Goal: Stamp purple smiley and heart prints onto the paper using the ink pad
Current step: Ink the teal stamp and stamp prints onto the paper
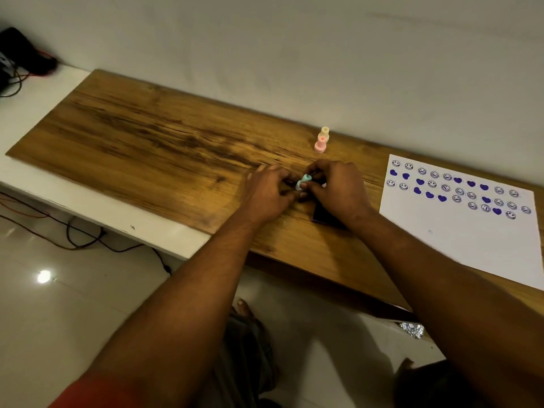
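On the wooden worktop (pixel 153 136), beside the ink pad (pixel 323 214), both the left hand (pixel 265 192) and right hand (pixel 335 187) pinch a small teal stamp (pixel 303 182), likely light, rigid plastic, best gripped by its narrow stem.

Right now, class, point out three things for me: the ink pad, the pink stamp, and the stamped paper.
ink pad (pixel 323 217), head view, on its dark near corner below the right wrist.
pink stamp (pixel 321 145), head view, on its pink body, upright.
stamped paper (pixel 459 245), head view, on the blank lower part.
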The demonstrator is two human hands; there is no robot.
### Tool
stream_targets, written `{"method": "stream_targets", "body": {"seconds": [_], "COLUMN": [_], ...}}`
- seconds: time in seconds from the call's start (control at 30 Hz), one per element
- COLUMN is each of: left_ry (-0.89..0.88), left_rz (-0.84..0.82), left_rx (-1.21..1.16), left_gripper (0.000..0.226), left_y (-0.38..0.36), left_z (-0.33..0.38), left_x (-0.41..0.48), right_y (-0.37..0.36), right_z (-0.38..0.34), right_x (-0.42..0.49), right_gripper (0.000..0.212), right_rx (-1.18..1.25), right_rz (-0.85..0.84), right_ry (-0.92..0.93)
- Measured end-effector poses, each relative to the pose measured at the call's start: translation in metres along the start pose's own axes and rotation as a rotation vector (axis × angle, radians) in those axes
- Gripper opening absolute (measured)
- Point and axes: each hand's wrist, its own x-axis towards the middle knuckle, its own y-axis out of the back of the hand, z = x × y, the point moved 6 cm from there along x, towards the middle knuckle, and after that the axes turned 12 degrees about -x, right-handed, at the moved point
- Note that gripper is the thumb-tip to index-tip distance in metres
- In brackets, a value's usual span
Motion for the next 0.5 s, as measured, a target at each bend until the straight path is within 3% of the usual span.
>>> {"method": "stream_targets", "body": {"seconds": [0.5], "left_ry": [0.005], "left_rz": [-0.087], "left_rx": [0.024], "left_gripper": [0.042], "left_y": [-0.0053], "left_z": [-0.0009], "left_x": [0.0022], "right_y": [0.0024], "right_z": [0.0005], "right_x": [-0.003], "right_gripper": [0.028], "right_rx": [0.05], "right_rz": [0.042], "right_ry": [0.064]}}
